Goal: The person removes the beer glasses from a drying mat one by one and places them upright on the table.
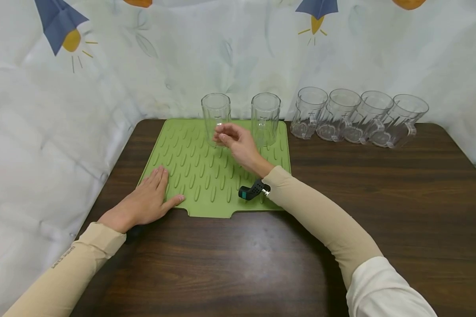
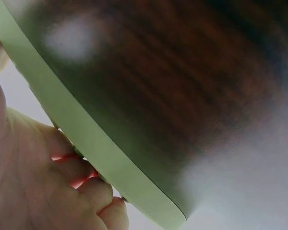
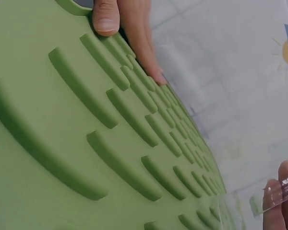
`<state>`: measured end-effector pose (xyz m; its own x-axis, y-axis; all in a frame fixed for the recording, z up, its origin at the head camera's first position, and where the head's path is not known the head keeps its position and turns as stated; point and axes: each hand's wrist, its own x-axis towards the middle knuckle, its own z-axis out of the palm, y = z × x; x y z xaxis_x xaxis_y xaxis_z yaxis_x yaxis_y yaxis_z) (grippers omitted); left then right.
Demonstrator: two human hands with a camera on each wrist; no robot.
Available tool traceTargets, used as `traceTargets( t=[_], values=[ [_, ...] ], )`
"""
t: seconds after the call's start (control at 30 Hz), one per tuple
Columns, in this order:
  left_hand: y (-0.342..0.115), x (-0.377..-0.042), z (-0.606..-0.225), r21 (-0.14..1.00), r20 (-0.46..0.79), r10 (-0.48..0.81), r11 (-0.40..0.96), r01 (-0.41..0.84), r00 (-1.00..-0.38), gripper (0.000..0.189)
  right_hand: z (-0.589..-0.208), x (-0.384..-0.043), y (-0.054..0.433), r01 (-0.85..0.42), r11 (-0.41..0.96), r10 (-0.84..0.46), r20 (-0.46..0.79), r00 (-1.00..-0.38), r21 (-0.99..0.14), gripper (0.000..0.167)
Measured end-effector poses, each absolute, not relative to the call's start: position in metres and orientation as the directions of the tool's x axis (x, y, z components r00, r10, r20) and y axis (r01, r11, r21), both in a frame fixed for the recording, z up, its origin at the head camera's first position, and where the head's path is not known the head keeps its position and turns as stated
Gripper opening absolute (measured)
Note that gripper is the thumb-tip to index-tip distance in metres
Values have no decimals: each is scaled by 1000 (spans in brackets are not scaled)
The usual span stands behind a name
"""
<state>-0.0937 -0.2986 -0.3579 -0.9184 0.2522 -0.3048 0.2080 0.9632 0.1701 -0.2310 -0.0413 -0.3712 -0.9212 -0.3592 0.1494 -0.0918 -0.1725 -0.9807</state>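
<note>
A green mat with raised ridges lies on the dark wooden table. My left hand rests flat on its front left corner, fingers straight; the left wrist view has the mat's edge beside the palm. Toward the mat's back stands a clear mug, upright, and my right hand holds it by the handle with curled fingers. In the right wrist view the fingertips show behind the clear handle. A second clear mug stands upright just right of that hand.
Several more clear mugs stand in a row on the table, right of the mat along the back edge. A patterned white sheet hangs behind the table and down its left side.
</note>
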Motion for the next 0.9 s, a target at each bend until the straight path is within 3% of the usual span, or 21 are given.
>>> traceTargets(
  t=[0.9],
  values=[
    [-299,-92,-358,176,-306,258,961,212,-916,104,-348,-213,-22,-119,-200,-367,187,-911,-973,16]
  ],
)
